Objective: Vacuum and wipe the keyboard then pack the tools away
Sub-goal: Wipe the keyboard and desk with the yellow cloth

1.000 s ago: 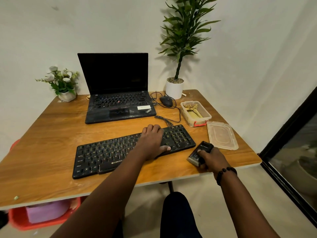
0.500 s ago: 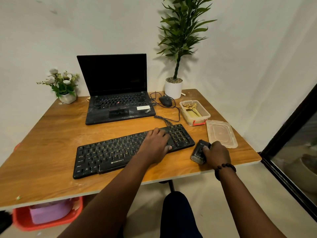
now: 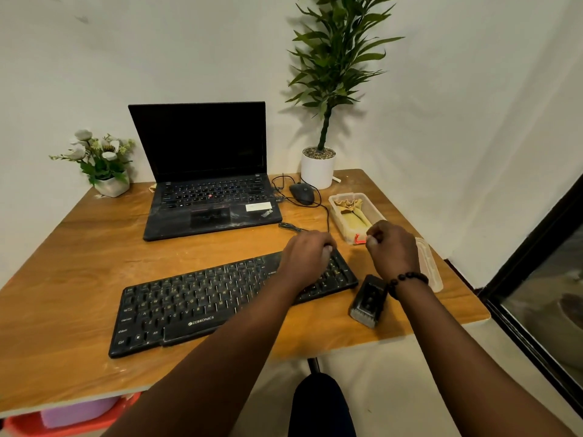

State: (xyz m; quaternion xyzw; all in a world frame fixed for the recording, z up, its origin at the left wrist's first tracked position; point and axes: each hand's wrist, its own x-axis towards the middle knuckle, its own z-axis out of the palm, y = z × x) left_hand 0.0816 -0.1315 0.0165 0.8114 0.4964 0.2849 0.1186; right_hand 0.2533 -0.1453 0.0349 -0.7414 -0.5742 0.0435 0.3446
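Note:
A black keyboard lies slanted near the table's front edge. My left hand rests on its right end, fingers curled over the far edge. A small black handheld vacuum lies on the table just right of the keyboard, with no hand on it. My right hand hovers beyond the vacuum, fingers loosely curled and holding nothing, beside the red latch of a clear plastic box. A yellowish cloth lies inside the box. The box's lid lies to the right, partly hidden by my right hand.
A black open laptop stands behind the keyboard, with a wired mouse to its right. A tall potted plant and a small flower pot sit at the back. The table edge is near the vacuum. A red basket sits below.
My right hand let go of the vacuum and moved forward to the box. The vacuum now lies on the table. My left hand slid toward the keyboard's far right edge.

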